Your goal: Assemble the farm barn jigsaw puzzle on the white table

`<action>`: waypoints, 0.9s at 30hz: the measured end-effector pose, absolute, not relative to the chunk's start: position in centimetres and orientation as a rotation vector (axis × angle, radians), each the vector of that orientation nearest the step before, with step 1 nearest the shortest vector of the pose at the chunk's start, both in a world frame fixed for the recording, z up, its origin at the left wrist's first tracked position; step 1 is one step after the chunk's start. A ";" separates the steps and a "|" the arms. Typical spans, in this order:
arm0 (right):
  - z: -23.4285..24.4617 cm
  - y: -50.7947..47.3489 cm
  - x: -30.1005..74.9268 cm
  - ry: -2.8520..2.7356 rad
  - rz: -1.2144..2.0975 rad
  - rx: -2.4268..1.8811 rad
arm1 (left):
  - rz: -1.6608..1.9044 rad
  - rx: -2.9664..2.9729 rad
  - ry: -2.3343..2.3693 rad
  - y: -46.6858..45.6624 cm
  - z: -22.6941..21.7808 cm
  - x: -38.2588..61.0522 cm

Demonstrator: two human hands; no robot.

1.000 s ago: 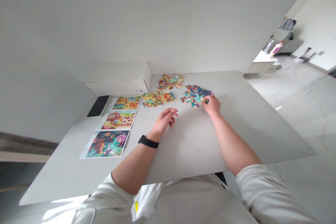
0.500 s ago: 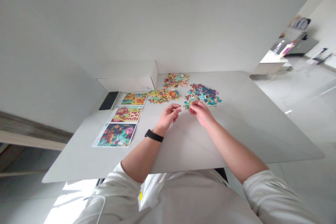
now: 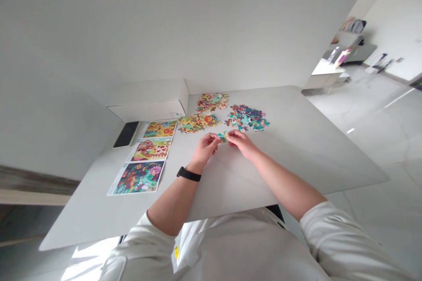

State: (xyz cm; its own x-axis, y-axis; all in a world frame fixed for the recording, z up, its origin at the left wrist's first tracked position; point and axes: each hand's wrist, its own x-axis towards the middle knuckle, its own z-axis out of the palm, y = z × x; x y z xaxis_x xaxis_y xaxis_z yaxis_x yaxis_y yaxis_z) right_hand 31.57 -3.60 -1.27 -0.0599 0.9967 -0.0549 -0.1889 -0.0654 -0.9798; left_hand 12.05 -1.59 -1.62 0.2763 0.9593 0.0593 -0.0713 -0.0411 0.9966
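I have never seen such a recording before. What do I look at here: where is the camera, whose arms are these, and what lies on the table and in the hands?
No machine here: a person works with bare hands. The camera sits on that person's head and looks down, so the arms enter from below. On the white table lie three heaps of puzzle pieces, three picture sheets, a white box and a dark phone. The left hand, a black band on its wrist, and the right hand pinch a small puzzle piece between their fingertips; one piece or two, I cannot tell.
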 end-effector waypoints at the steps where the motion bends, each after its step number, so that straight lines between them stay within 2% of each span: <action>1: -1.1 -3.7 31.5 -1.101 1.354 -1.087 | 1.067 1.321 0.926 -1.6 -1.6 12.0; 21: -1.8 -3.2 32.0 -1.213 1.190 -1.140 | 1.075 1.282 0.941 -2.1 -0.5 12.4; 23: -1.7 -3.2 32.5 -1.296 1.064 -1.170 | 1.074 1.287 0.941 -2.0 -0.5 12.4; 27: -0.6 -3.6 33.9 -1.708 0.559 -1.159 | 1.059 1.285 0.960 -1.8 -0.8 12.4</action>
